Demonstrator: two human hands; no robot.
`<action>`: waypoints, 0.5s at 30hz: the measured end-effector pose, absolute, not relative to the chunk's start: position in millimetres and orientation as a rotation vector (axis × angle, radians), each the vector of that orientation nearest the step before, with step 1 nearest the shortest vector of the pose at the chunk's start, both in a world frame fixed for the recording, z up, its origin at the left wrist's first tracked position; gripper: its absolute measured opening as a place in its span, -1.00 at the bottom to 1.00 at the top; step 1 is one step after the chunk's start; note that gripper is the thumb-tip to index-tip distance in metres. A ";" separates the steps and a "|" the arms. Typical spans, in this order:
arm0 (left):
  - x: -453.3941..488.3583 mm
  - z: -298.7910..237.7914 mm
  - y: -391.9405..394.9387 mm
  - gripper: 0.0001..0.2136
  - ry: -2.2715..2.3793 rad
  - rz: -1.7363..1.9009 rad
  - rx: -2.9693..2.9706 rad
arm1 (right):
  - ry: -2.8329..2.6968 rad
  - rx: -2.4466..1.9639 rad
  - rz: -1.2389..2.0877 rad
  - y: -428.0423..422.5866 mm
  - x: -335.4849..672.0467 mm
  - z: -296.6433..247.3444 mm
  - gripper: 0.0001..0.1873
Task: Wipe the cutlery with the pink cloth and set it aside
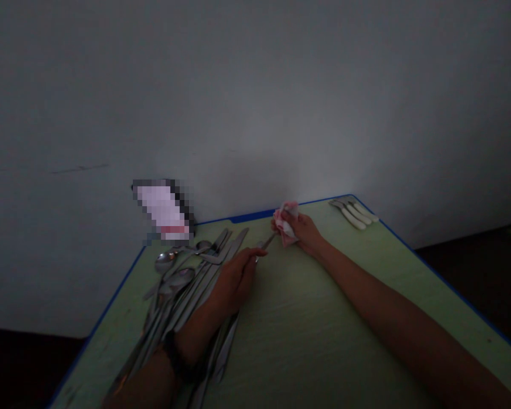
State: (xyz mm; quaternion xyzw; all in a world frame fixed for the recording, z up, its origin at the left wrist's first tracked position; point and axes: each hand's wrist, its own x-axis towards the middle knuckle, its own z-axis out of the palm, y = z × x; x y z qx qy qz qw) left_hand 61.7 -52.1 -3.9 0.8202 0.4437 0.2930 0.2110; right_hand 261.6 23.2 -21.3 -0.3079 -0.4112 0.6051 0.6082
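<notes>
My left hand (241,278), with a dark band at the wrist, is closed around a slim metal piece of cutlery (271,241). This piece points up and right toward the cloth; its kind is hard to make out in the dim light. A crumpled pink and white cloth (286,230) is gripped in my right hand (304,230), at the far end of that piece. Beneath and beside my left forearm lies a heap of metal cutlery, with knives (238,241) and spoons (165,261) among it. My forearm hides part of the heap.
Several white-handled pieces of cutlery (357,213) lie side by side at the table's far right corner. A phone-like object, blurred out (164,210), leans at the far left corner. The light green table (323,329) has a blue edge and stands against a grey wall (255,102).
</notes>
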 end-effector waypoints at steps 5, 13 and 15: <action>67.7 -4.1 -52.6 -0.71 1.149 0.655 2.250 | -0.850 -0.777 1.320 15.9 248.8 -19.3 -0.53; 69.3 -5.4 -48.9 -0.73 1.164 0.549 2.313 | -0.740 -0.787 1.550 5.7 230.0 -20.2 -0.61; 68.3 -6.9 -47.1 -0.74 1.172 0.553 2.320 | -0.818 -0.832 1.598 3.1 230.1 -21.8 -0.59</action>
